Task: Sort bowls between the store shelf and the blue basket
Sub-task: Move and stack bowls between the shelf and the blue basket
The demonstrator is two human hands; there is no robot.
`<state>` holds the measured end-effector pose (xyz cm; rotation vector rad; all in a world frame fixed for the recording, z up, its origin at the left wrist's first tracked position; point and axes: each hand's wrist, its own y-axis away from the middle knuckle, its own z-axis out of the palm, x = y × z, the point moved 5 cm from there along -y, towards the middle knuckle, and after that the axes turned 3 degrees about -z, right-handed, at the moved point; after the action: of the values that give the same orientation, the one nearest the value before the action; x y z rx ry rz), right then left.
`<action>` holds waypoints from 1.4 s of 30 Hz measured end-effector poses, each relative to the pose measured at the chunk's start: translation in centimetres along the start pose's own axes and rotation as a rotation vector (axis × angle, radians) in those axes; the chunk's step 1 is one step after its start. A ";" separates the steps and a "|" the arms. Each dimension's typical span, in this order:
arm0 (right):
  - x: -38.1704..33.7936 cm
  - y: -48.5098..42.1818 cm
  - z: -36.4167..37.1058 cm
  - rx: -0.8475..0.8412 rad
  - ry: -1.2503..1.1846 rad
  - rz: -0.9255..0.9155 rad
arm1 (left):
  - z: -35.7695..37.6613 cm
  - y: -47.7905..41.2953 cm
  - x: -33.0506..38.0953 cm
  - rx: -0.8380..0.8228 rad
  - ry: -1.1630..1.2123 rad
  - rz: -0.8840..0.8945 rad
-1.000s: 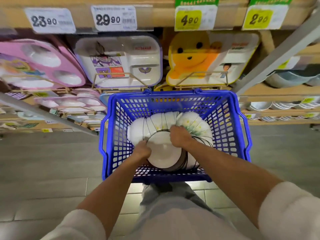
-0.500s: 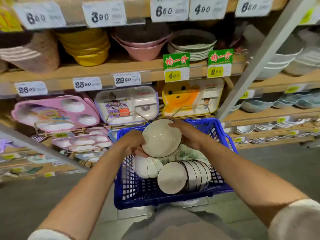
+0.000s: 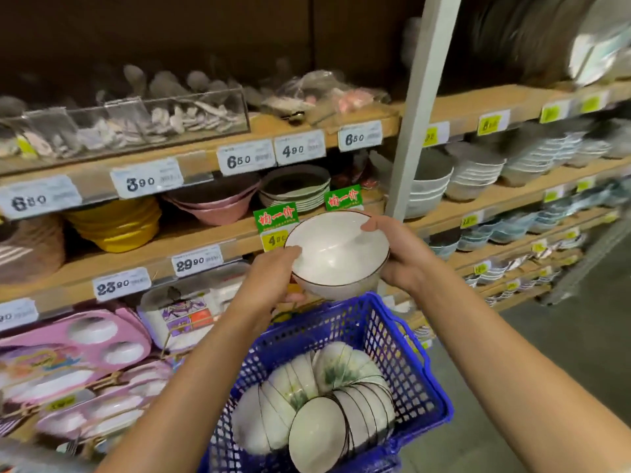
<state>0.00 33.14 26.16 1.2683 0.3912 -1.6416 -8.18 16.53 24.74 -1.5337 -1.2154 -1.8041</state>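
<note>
while the blue basket (image 3: 403,367) sits nearest, it holds two rows of bowls on edge: one plain dark-rimmed row (image 3: 345,421), one green-printed row (image 3: 327,373); count per row unclear. above it, one white bowl (image 3: 336,254) is lifted, left hand (image 3: 269,285) and right hand (image 3: 399,257) each curled on its rim, thumbs inside. step judged: basket to shelf (image 3: 205,240). next move needs a matching stack; none identified beyond.

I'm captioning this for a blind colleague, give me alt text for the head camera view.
Both hands, left hand and right hand, hold a white bowl above a blue basket of stacked bowls, facing store shelves of tableware with price tags.
</note>
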 end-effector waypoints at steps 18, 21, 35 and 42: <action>-19.3 6.2 -26.1 0.237 -0.152 -0.151 | 35.3 3.0 8.4 -0.007 0.563 0.129; -21.7 6.6 -29.2 0.231 -0.132 -0.153 | 39.4 2.9 9.7 -0.025 0.589 0.072; -32.4 0.5 -33.3 -0.043 0.112 -0.341 | 45.8 -4.7 19.5 -0.110 0.581 0.119; -36.6 -6.8 -32.2 -0.360 0.296 -0.468 | 44.1 -11.7 24.7 -0.090 0.555 0.173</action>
<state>10.79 78.19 42.92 1.1973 1.1852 -1.6568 -0.89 64.37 43.60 -1.0320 -0.7218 -1.9988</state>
